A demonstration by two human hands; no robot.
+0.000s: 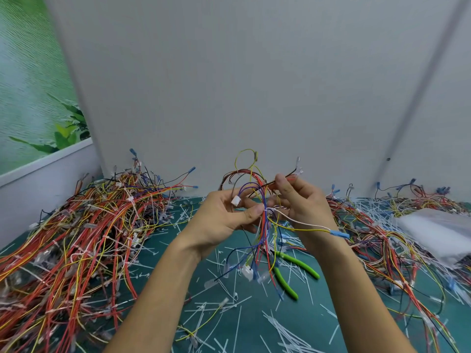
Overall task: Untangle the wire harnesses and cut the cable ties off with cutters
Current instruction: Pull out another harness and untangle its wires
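I hold one wire harness of red, blue, yellow and white wires up over the green mat. My left hand pinches the bundle at a white cable tie, thumb on top, with a white connector by its fingers. My right hand pinches a red and black wire near the top of the harness. The green-handled cutters lie on the mat below the hanging wire ends, held by neither hand.
A large heap of tangled harnesses fills the left of the mat. A thinner spread of wires lies at the right beside a white plastic bag. Several cut cable ties litter the mat. A grey wall stands close behind.
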